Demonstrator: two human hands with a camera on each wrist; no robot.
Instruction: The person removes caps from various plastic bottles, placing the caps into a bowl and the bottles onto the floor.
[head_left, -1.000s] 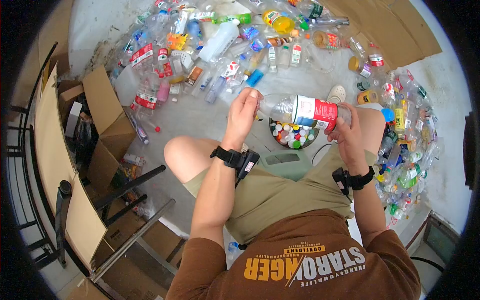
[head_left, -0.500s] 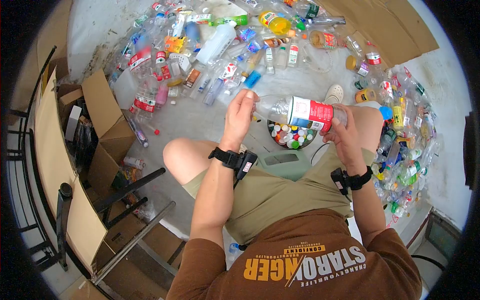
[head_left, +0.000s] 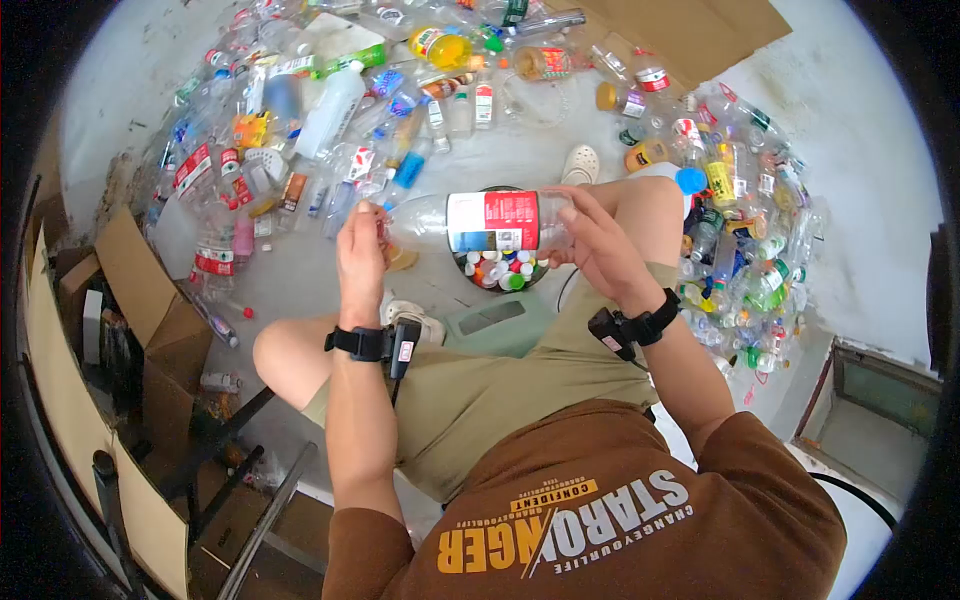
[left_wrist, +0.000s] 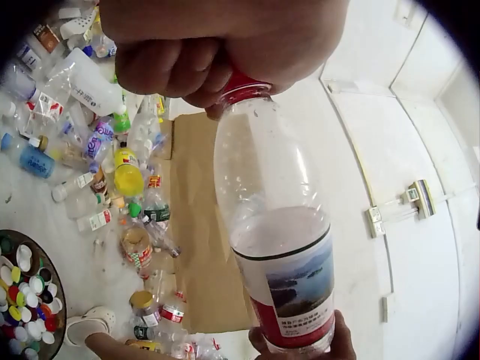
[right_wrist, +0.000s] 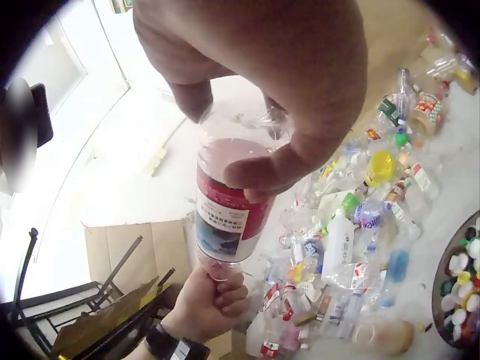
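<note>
Right, so the clear plastic bottle with a red-and-white label [head_left: 492, 222] hangs sideways in mid-air above the dark round bowl [left_wrist: 52, 276] of multicoloured plastic caps [head_left: 500, 270], well in from the pale grey floor's [head_left: 480, 150] edges. Both hands are on: the left hand [head_left: 362, 245] curls tight round the neck, hiding whether the red there is cap or ring; the right hand [head_left: 605, 245] grips the base, thumb against curled fingers. Danger, I'd say: hard twisting could spin that smooth base free, and a drop could scatter caps.
</note>
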